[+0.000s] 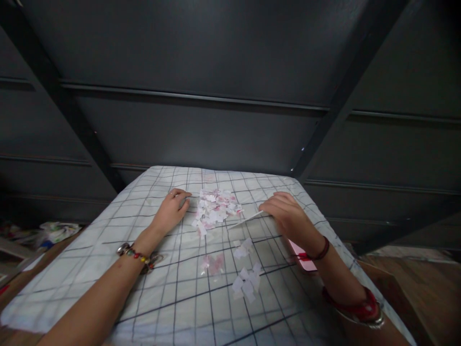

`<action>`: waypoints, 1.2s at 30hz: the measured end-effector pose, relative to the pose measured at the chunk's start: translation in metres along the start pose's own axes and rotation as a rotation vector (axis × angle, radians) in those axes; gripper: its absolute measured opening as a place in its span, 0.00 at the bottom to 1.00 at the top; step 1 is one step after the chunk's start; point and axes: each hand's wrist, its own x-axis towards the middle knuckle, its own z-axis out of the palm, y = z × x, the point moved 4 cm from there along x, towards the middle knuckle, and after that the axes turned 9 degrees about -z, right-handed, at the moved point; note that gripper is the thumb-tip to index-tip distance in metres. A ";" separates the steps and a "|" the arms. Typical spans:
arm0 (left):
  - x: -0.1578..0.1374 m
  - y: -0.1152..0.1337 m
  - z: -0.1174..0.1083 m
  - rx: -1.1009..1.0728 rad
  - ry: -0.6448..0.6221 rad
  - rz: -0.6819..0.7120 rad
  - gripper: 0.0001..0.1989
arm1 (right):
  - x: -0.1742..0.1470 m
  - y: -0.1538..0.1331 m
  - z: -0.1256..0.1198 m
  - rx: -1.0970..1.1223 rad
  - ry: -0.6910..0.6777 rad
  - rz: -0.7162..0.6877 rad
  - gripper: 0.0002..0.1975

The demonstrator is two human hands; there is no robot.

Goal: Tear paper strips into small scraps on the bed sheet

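Observation:
A heap of small white and pinkish paper pieces [216, 207] lies on the checked cloth. Just left of it my left hand [173, 207] rests on the cloth, fingers loosely bent and thumb apart, holding nothing. On the heap's right side my right hand [286, 214] grips the end of a thin, pale, flat strip [247, 220], whose other end points at the heap's lower edge. Whether it is a tool or card, I cannot tell. Nearer to me are two small white paper clusters [244, 248] [247, 283] and a pinkish, partly see-through cluster [213, 265].
The white cloth with dark grid lines [158, 298] covers the table. A pink flat object [302, 257] lies partly under my right wrist. Dark metal panels [201, 134] stand behind the table. Cluttered bags [59, 231] are at the far left, and a wooden floor [425, 288] shows at right.

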 end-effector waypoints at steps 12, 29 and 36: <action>-0.008 -0.030 0.020 0.338 0.064 -0.136 0.21 | 0.008 -0.015 0.008 0.026 0.048 -0.026 0.20; -0.009 -0.023 0.016 0.383 -0.050 -0.170 0.23 | 0.020 -0.037 0.001 0.011 0.105 -0.112 0.17; -0.009 -0.018 0.014 0.466 -0.113 -0.203 0.24 | 0.020 -0.037 -0.002 -0.001 0.153 -0.108 0.17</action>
